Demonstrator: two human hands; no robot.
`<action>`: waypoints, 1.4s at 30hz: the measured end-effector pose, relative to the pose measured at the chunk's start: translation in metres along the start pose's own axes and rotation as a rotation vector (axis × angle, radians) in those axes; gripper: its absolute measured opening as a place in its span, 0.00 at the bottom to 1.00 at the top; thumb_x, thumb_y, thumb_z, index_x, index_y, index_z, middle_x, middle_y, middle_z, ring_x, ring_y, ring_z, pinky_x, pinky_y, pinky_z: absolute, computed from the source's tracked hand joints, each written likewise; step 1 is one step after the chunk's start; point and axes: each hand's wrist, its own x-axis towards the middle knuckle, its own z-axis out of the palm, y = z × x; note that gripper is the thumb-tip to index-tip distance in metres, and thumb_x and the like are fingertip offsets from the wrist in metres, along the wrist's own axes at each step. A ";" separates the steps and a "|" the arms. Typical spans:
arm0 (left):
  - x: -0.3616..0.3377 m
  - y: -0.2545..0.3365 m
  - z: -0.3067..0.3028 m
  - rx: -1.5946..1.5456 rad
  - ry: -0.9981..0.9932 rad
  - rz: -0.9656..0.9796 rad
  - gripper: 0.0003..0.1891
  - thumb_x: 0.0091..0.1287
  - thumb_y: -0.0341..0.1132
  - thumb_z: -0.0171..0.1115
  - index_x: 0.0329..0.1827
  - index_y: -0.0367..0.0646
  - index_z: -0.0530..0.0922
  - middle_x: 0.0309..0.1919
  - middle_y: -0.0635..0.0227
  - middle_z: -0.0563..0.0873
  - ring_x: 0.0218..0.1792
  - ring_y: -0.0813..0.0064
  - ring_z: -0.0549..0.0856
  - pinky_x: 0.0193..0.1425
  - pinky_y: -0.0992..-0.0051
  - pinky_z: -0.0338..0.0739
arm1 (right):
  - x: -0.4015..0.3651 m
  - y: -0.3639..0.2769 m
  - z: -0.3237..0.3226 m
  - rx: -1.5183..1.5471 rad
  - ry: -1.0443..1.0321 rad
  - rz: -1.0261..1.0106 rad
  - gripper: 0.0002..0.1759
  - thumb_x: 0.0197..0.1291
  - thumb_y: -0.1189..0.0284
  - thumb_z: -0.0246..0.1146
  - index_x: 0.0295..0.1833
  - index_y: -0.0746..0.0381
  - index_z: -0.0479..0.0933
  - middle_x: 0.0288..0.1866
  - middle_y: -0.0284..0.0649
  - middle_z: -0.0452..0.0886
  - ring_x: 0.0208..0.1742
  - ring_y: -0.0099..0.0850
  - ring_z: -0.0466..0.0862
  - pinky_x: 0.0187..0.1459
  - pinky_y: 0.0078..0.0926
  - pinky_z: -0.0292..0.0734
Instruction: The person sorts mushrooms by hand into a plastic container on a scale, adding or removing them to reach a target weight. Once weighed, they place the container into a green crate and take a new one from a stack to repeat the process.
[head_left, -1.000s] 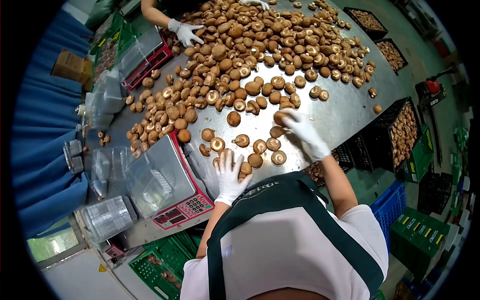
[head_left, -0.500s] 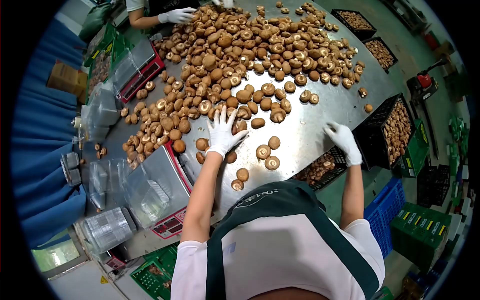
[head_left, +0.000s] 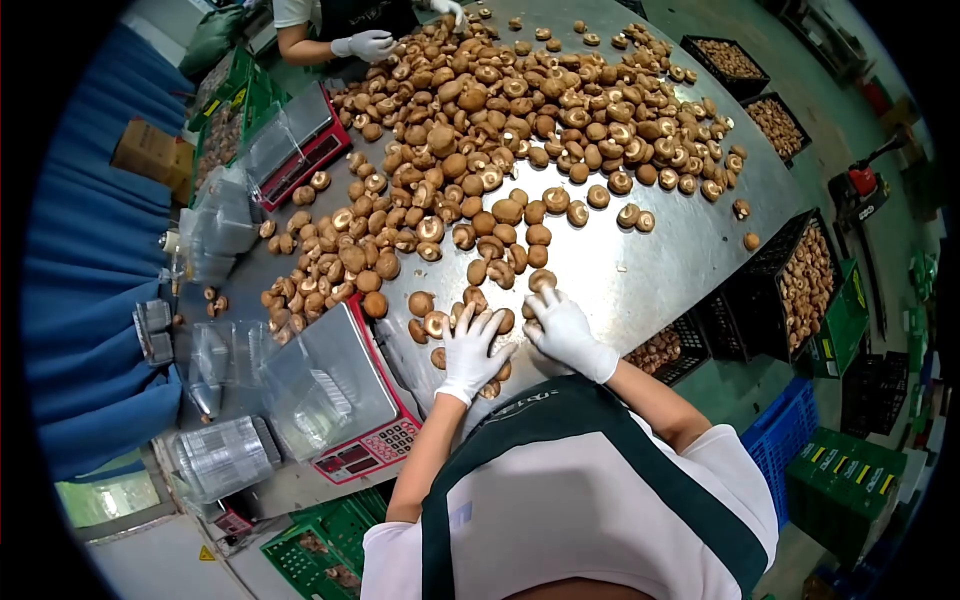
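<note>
My left hand (head_left: 470,355), in a white glove, lies spread over a small group of brown shiitake mushrooms (head_left: 421,303) near the front of the metal table (head_left: 600,275). Some mushrooms beneath its fingers and palm are partly covered. Beside it is my right hand (head_left: 570,337), also gloved, with its fingers stretched forward and a little apart. Its fingertips touch or nearly touch a single mushroom (head_left: 541,281). Beyond both hands spreads a large heap of mushrooms (head_left: 480,120).
Left of my hands stands a red-edged scale (head_left: 340,385) carrying a clear plastic tray; stacked clear containers (head_left: 225,458) lie beside it. Black crates (head_left: 745,310) of mushrooms stand at the table's right edge. Across the table, a co-worker's gloved hand (head_left: 365,46) is by the heap.
My right hand has swung left from the table's right edge to beside my left hand. My left hand has drawn back toward me, and the loose mushrooms near it have shifted closer.
</note>
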 end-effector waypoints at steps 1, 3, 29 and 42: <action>0.000 -0.006 0.010 -0.064 0.077 -0.035 0.28 0.57 0.52 0.64 0.59 0.51 0.75 0.59 0.66 0.77 0.64 0.61 0.69 0.69 0.51 0.52 | -0.007 -0.003 0.000 -0.104 0.061 -0.084 0.26 0.54 0.61 0.62 0.57 0.61 0.73 0.57 0.55 0.73 0.51 0.51 0.76 0.50 0.41 0.75; 0.010 -0.008 0.011 -0.152 0.284 -0.070 0.21 0.57 0.43 0.65 0.52 0.46 0.77 0.56 0.66 0.78 0.59 0.64 0.74 0.66 0.59 0.56 | -0.002 0.002 -0.004 0.033 0.072 -0.011 0.24 0.54 0.62 0.61 0.56 0.60 0.73 0.55 0.52 0.75 0.51 0.49 0.77 0.50 0.40 0.75; -0.048 -0.043 -0.004 -0.218 0.345 -0.356 0.26 0.57 0.40 0.65 0.59 0.43 0.73 0.63 0.53 0.71 0.63 0.56 0.70 0.69 0.59 0.58 | -0.078 0.150 -0.149 0.490 -0.199 0.616 0.17 0.48 0.69 0.66 0.42 0.69 0.80 0.33 0.37 0.83 0.34 0.22 0.81 0.39 0.20 0.76; -0.004 -0.050 -0.016 -0.196 0.350 -0.455 0.33 0.58 0.47 0.63 0.65 0.45 0.67 0.71 0.51 0.59 0.69 0.49 0.60 0.71 0.54 0.52 | 0.050 0.126 -0.092 0.169 0.065 0.405 0.25 0.54 0.57 0.60 0.53 0.61 0.78 0.49 0.52 0.81 0.51 0.47 0.80 0.52 0.35 0.75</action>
